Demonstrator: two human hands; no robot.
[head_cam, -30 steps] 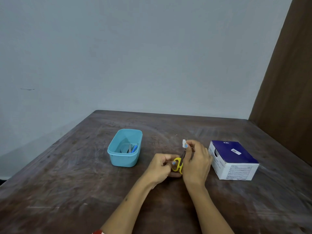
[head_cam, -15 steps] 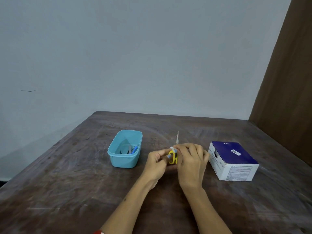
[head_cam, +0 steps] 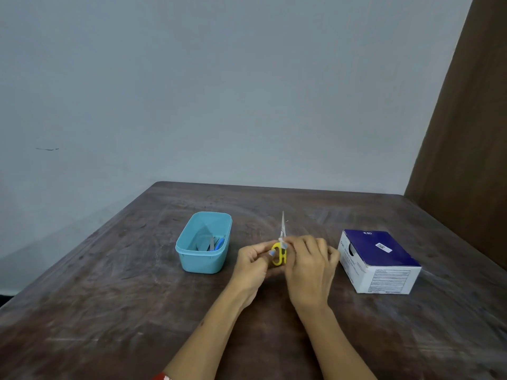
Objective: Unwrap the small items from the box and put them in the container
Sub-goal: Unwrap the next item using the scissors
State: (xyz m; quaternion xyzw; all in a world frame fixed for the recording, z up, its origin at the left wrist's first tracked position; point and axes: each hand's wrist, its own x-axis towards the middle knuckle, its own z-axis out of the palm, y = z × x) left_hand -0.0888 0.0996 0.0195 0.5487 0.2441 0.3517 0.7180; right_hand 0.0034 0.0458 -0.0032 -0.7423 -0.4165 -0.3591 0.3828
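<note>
Both hands meet at the middle of the table around a small yellow item. My left hand pinches the yellow part from the left. My right hand pinches it from the right, near a thin whitish wrapper strip that sticks up above the fingers. To the left stands the light blue container, holding a few small items, one with a blue part. The white and dark blue box lies to the right, its round opening facing my right hand.
The dark wooden table stands against a pale wall, with a brown panel rising at the right. The table's left edge runs diagonally toward the near corner.
The yellow item has turned and risen between my hands. The white wrapper piece that sat at my right fingertips now stands up as a thin strip above them.
</note>
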